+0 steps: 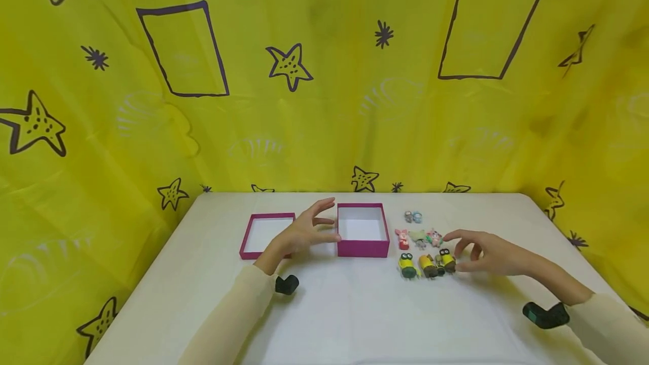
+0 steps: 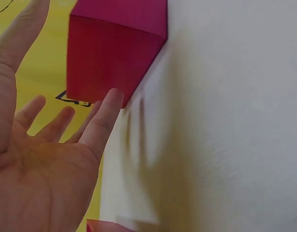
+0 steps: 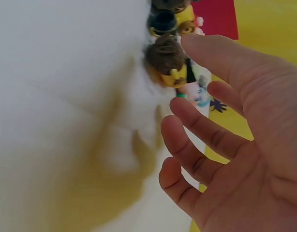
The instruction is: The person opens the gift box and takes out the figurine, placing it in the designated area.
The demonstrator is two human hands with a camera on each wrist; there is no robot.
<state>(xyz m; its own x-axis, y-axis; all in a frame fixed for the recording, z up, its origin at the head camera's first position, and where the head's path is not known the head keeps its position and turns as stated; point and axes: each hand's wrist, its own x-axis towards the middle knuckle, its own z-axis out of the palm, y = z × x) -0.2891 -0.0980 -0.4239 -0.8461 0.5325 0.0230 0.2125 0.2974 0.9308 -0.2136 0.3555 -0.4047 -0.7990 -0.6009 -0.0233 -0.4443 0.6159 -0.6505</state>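
My left hand point(image 1: 303, 232) is held with spread fingers at the left side of a magenta box point(image 1: 362, 249) with a white inside; whether it touches the box I cannot tell. In the left wrist view the palm faces the box's magenta wall point(image 2: 110, 60) and holds nothing. My right hand point(image 1: 489, 252) hovers just right of a group of small toy figures, fingers loosely bent around air. Nearest to it is a yellow and brown figure point(image 1: 447, 260), seen in the right wrist view as a brown-topped figure point(image 3: 167, 58) close to the thumb.
Left of the box lies its shallow magenta lid point(image 1: 248, 255), partly behind my left hand. Other figures stand in rows: a yellow-green one point(image 1: 407, 266), an orange-yellow one point(image 1: 428, 266), a pink-red one point(image 1: 403, 239) and two small bluish-grey ones point(image 1: 413, 217). A yellow curtain point(image 1: 324, 123) hangs behind the white table point(image 1: 345, 320).
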